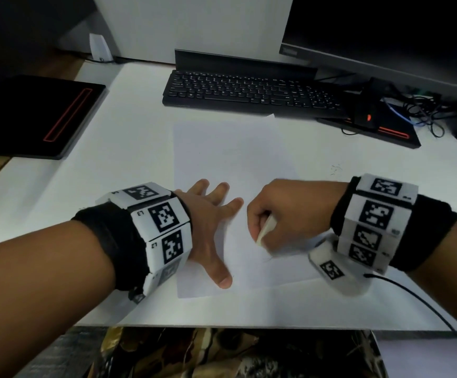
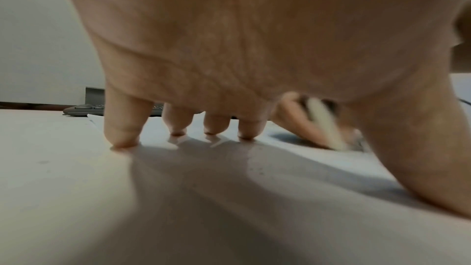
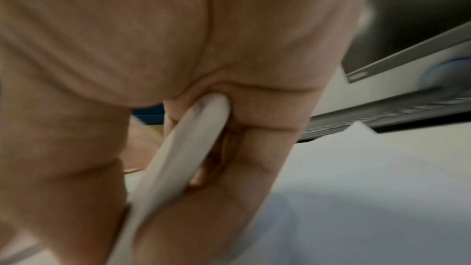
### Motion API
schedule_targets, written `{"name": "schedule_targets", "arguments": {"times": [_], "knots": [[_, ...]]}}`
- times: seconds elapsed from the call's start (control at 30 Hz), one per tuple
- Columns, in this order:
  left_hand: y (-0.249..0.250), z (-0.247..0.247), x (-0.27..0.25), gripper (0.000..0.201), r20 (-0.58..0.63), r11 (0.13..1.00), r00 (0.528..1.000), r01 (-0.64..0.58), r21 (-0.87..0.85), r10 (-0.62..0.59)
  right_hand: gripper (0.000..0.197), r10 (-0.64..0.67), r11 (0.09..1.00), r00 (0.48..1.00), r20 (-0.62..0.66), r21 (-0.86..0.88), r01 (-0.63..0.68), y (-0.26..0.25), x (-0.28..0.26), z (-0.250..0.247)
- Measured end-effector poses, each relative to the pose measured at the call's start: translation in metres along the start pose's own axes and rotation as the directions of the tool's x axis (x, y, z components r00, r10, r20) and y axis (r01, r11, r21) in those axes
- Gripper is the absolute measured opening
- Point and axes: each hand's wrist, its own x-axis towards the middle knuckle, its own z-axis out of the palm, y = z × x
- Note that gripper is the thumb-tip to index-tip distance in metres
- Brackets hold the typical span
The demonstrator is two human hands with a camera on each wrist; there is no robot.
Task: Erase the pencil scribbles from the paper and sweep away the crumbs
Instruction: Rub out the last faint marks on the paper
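Currently left hand (image 1: 208, 227) spread, fingertips pressing paper (image 1: 235, 148); right hand (image 1: 284, 211) pinching white eraser (image 1: 266, 230) against paper.

We note a black keyboard (image 1: 252, 92) lying on the white desk (image 1: 129, 137) at the far side, below a dark monitor (image 1: 385, 31). A black pad with a red outlined strip (image 1: 39, 115) sits at the far left. A second black pad with a red strip (image 1: 391, 133) lies at the right, beside a tangle of cables (image 1: 424, 113). A small white stand (image 1: 100, 47) sits at the back left.
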Motion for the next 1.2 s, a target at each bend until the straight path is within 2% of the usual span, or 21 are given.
{"name": "schedule_targets", "arguments": {"times": [0.1, 0.2, 0.27, 0.4, 0.53, 0.73, 0.87, 0.97, 1.07, 1.1, 1.2], "knots": [[-0.001, 0.001, 0.002, 0.132, 0.0, 1.0, 1.0, -0.006, 0.013, 0.006, 0.01, -0.085, 0.995, 0.989, 0.12, -0.033, 0.09, -0.011, 0.0, 0.011], [0.0, 0.0, 0.001, 0.131, -0.002, 1.0, 1.0, -0.002, -0.001, 0.002, 0.008, 0.024, 1.0, 0.999, 0.021, -0.021, -0.023, 0.003, 0.002, -0.005], [0.0, 0.0, 0.0, 0.131, -0.003, 1.0, 1.0, -0.003, -0.005, 0.003, 0.009, 0.05, 0.999, 0.998, -0.028, 0.001, -0.05, 0.007, 0.001, -0.007], [-0.001, -0.002, 0.0, 0.132, 0.011, 1.0, 1.0, -0.005, 0.013, 0.005, 0.008, -0.059, 0.998, 0.993, 0.1, 0.005, 0.059, -0.004, -0.002, 0.01], [0.001, -0.003, -0.002, 0.132, 0.013, 1.0, 1.0, 0.01, 0.008, -0.01, 0.007, 0.049, 0.998, 0.999, -0.012, 0.05, -0.048, 0.011, 0.0, -0.003], [0.008, -0.009, 0.007, 0.131, -0.052, 0.996, 0.999, 0.002, 0.092, 0.003, 0.008, 0.063, 0.996, 0.998, 0.016, 0.068, -0.064, 0.016, 0.003, -0.001], [0.023, -0.017, 0.017, 0.115, -0.086, 0.998, 0.995, -0.05, -0.04, 0.047, 0.009, 0.067, 0.995, 0.998, -0.002, 0.07, -0.067, 0.017, 0.004, -0.003], [0.027, -0.017, 0.021, 0.11, -0.08, 0.998, 0.996, -0.043, -0.043, 0.039, 0.013, 0.041, 0.997, 0.998, -0.043, 0.063, -0.039, 0.011, -0.005, 0.004], [0.028, -0.018, 0.021, 0.121, -0.067, 0.999, 0.997, -0.03, 0.011, 0.03, 0.015, -0.067, 0.998, 0.998, -0.007, 0.001, 0.067, 0.001, -0.013, 0.017], [0.028, -0.018, 0.021, 0.123, -0.063, 0.999, 0.998, -0.027, 0.019, 0.028, 0.014, -0.065, 0.998, 0.998, 0.006, -0.006, 0.065, 0.002, -0.013, 0.015], [0.028, -0.017, 0.021, 0.122, -0.076, 1.0, 0.997, -0.031, -0.001, 0.031, 0.01, 0.053, 0.998, 0.997, -0.061, 0.023, -0.052, 0.017, -0.009, -0.001]]}}
